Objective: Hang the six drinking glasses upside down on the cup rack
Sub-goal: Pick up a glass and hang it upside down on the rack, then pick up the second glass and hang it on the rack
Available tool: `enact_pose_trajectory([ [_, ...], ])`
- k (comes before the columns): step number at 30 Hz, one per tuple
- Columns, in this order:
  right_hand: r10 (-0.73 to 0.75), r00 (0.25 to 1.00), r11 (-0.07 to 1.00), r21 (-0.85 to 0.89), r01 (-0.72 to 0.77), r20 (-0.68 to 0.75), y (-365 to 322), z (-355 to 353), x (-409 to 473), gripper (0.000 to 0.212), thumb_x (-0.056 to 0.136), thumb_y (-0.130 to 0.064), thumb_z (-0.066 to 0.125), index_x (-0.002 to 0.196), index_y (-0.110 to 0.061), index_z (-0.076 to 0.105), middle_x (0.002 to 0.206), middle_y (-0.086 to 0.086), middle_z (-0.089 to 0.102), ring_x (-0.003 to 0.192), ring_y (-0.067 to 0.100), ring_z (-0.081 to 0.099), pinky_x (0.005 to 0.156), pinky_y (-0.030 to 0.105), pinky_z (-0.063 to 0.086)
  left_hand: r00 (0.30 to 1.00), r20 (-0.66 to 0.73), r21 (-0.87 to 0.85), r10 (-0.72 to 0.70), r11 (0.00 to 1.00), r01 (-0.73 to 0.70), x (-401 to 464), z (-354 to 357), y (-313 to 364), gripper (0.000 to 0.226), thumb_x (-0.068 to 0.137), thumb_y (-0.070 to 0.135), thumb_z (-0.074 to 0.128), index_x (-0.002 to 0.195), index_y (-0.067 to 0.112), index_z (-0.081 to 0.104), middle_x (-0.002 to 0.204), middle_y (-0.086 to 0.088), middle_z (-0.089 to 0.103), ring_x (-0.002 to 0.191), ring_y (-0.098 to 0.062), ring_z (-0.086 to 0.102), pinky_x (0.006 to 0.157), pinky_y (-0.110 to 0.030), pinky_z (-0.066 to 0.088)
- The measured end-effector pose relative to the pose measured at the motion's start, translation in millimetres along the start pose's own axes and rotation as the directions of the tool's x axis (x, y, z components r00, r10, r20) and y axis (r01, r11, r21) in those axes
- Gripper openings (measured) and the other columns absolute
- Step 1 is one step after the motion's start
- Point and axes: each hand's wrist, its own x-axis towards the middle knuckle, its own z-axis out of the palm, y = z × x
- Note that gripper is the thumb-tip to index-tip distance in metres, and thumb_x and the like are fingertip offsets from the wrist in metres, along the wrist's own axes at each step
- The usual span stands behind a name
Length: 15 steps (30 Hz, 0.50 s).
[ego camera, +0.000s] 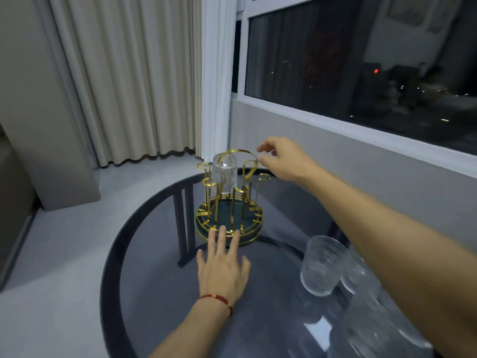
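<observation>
A gold wire cup rack (pixel 230 200) with a dark round base stands near the far side of the round glass table (pixel 154 293). One ribbed clear glass (pixel 225 174) hangs upside down on a far peg. My left hand (pixel 222 267) lies flat on the table, fingers spread, fingertips touching the rack's base rim. My right hand (pixel 281 158) hovers by the rack's top ring handle, thumb and forefinger pinched close beside it; whether they touch it I cannot tell. An upright ribbed glass (pixel 322 264) stands at right under my forearm, with more glasses (pixel 361 275) blurred behind it.
The table has a dark frame and see-through top. A wall with a dark window (pixel 361 60) runs along the right, curtains (pixel 129 73) hang behind the rack. A blurred glass item (pixel 374 332) sits at the near right edge.
</observation>
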Motion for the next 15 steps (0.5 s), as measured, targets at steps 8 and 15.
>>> enact_pose_trajectory([
  [8,0.086,0.988,0.993,0.088,-0.075,-0.129,32.0,-48.1,-176.0,0.031,0.09,-0.024,0.06,0.117,-0.024,0.076,0.109,-0.01,0.077,0.101,0.01,0.072,0.098,0.037,0.057,0.958,-0.165,-0.424,0.233,0.86,-0.283,-54.6,-35.7,81.1,0.036,0.088,0.022,0.066,0.123,0.014,0.064,0.121,-0.005,0.062,0.118,-0.024,0.055,0.1,-0.042,0.047],
  [15,0.342,0.854,0.904,0.384,-0.186,-0.392,54.5,-48.6,-287.6,0.028,0.093,-0.005,0.063,0.112,-0.023,0.074,0.107,-0.008,0.077,0.095,0.009,0.073,0.089,0.036,0.06,0.926,0.015,-0.696,0.377,0.669,-0.261,-117.1,-39.6,122.3,0.058,0.082,0.067,0.062,0.132,0.039,0.053,0.124,0.017,0.059,0.112,0.002,0.056,0.086,-0.023,0.048],
])
